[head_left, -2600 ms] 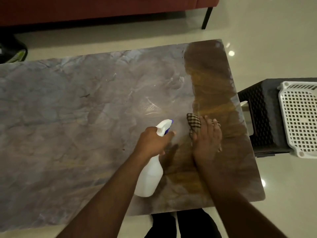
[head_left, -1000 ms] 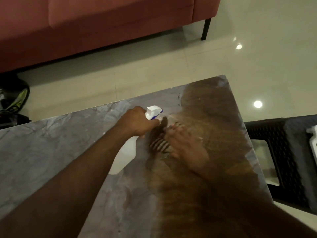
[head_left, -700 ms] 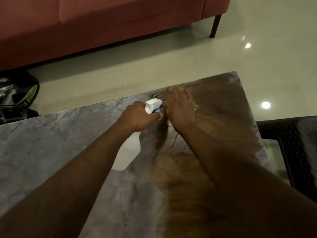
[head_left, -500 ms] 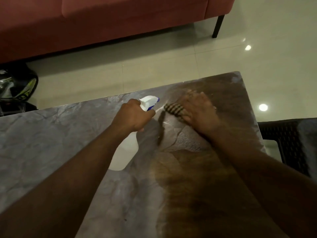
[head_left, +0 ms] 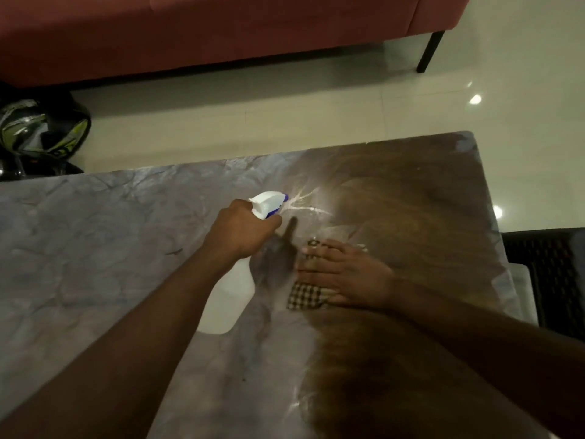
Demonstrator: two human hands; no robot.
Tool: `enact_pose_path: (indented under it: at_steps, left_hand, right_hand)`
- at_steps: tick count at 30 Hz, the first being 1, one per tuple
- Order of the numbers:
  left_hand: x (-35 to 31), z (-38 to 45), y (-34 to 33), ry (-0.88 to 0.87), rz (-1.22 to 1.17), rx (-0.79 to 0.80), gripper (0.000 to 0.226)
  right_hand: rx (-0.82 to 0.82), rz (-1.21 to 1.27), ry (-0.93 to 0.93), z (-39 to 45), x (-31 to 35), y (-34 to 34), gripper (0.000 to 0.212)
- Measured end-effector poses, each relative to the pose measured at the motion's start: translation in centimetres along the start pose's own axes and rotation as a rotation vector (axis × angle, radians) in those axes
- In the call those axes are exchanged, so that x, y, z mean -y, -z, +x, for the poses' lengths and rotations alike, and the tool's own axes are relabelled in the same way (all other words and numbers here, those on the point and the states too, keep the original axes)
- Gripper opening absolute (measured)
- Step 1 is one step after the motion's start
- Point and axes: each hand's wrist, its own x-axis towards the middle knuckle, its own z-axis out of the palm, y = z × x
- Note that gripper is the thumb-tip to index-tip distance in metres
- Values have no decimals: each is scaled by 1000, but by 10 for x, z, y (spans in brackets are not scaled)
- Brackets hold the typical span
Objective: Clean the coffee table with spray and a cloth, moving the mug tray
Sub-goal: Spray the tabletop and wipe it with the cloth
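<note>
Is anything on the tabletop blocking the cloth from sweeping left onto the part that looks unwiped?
Only the spray bottle, gripped by the left hand, stands just left of the checked cloth that the right hand presses flat. Farther left, the grey tabletop shows nothing standing on it.

One spray bottle (head_left: 229, 289) and one checked cloth (head_left: 305, 297) are on the tabletop (head_left: 95, 248). Two hands show. One helmet (head_left: 41, 131) sits on the floor.
</note>
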Motion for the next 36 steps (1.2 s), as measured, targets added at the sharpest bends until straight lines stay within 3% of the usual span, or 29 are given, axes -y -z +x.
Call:
enact_pose_path:
  at_steps: [2, 6, 8, 9, 11, 15, 17, 19, 21, 23, 25, 27, 30, 32, 34, 36]
  left_hand:
    - [6, -5, 0, -1, -29, 39, 86]
    - [32, -24, -5, -5, -29, 99, 70]
    - [46, -41, -11, -27, -22, 40, 66]
    - [55, -48, -13, -29, -25, 30, 62]
    - [74, -66, -16, -13, -33, 72, 57]
    - [113, -101, -21, 53, -77, 82, 69]
    - [131, -125, -21, 52, -83, 56, 46]
    - [150, -145, -25, 56, -89, 63, 23]
    - [169, -167, -32, 54, -104, 71, 12]
    - [179, -186, -39, 17, -140, 16, 32]
    - [184, -200, -48, 21, -158, -15, 35]
    - [188, -211, -53, 41, -157, 32, 22]
    - [202, -220, -52, 88, -150, 128, 27]
    - [211, -226, -49, 139, -198, 104, 22]
    - [219, -231, -48, 174, -234, 55, 32]
    - [224, -240, -51, 169, -240, 105, 18]
  right_hand:
    - [-50, -19, -66, -26, -32, 5, 52]
    - [-255, -100, -751, 6, -73, 12, 56]
    - [-248, -112, -913, 44, -52, 6, 54]
    - [-225, -118, -901, 63, -32, 2, 53]
    - [-207, -74, -706, 82, 28, -13, 51]
    - [-17, -5, -275, 18, 119, -32, 54]
    - [-5, -3, -187, -16, 110, -30, 58]
    - [-75, -13, -342, -25, 90, -27, 55]
    - [-179, -34, -660, -2, 87, -25, 54]
    - [-244, 4, -864, 35, 114, -35, 56]
    - [-221, 63, -738, 52, 163, -51, 54]
    - [-99, 53, -428, 29, 209, -68, 50]
    - [-15, 58, -188, -19, 216, -63, 51]
    - [-36, 46, -315, -29, 203, -56, 52]
    - [-128, 25, -573, -15, 195, -52, 54]
    - [-208, 21, -809, 13, 209, -57, 57]
